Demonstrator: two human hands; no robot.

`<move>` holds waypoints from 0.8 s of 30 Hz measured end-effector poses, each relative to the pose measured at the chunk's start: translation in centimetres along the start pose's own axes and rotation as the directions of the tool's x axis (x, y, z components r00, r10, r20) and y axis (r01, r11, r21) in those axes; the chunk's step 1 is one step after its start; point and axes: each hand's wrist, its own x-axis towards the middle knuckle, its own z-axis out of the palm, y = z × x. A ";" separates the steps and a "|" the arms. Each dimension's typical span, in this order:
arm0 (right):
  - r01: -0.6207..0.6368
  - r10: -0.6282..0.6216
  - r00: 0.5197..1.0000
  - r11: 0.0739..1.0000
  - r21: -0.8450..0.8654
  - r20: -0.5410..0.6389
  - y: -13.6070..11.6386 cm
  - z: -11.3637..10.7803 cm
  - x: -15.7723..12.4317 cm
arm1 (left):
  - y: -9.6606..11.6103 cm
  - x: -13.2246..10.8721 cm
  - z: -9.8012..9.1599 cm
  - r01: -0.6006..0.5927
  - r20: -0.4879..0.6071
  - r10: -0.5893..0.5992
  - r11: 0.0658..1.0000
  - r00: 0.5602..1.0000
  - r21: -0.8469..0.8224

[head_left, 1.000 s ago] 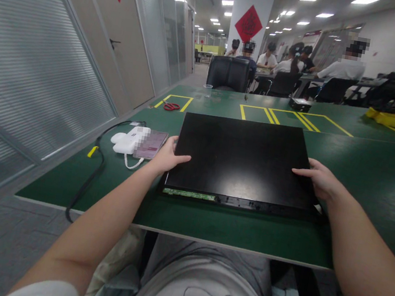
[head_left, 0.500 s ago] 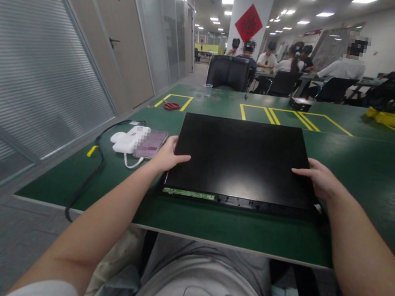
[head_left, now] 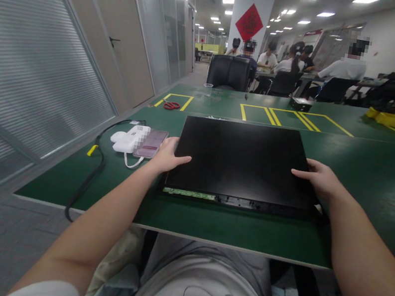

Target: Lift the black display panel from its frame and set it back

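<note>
A flat black panel (head_left: 241, 158), like a monitor screen, lies on the green table (head_left: 207, 223) in front of me. A green circuit strip shows along its near edge. My left hand (head_left: 166, 155) grips the panel's left edge, thumb on top. At the right edge my right hand (head_left: 319, 179) holds it the same way. The far edge of the panel sits slightly raised, with a thin pale strip showing beneath it.
Left of the panel lie a phone (head_left: 151, 143), a white power strip (head_left: 126, 139) and a black cable (head_left: 88, 178). Red scissors (head_left: 171, 106) rest in a yellow-marked box further back. A yellow tray (head_left: 391, 119) and small black box (head_left: 299, 103) sit beyond. Several people sit at far tables.
The panel's far edge has shifted slightly toward me or tilted, exposing a thin strip at the back. Both hands keep their grip in the same places.
</note>
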 end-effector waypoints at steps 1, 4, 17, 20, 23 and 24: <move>-0.007 0.007 1.000 1.000 -0.023 -0.013 0.0 0.0 0.0 | -0.1 0.0 0.0 -0.008 0.008 0.008 1.000 1.000 0.026; -0.058 0.056 0.998 0.996 -0.069 -0.039 0.0 0.1 -0.2 | -0.2 0.1 0.1 -0.009 0.041 0.006 0.997 0.999 0.074; -0.153 0.153 0.988 0.985 -0.079 -0.001 0.0 0.5 -0.4 | -1.5 0.5 0.6 -0.012 0.096 -0.001 0.991 0.995 0.132; -0.162 0.164 0.986 0.982 -0.093 0.009 0.0 0.3 -0.3 | -1.2 0.5 0.6 0.017 0.121 -0.037 0.987 0.992 0.159; -0.162 0.163 0.987 0.980 -0.114 0.006 -0.2 0.3 -0.4 | -1.0 0.4 0.7 0.040 0.138 -0.066 0.983 0.988 0.181; -0.160 0.162 0.987 0.980 -0.118 0.002 -0.2 0.3 -0.4 | -0.9 0.4 0.7 0.042 0.139 -0.067 0.984 0.988 0.175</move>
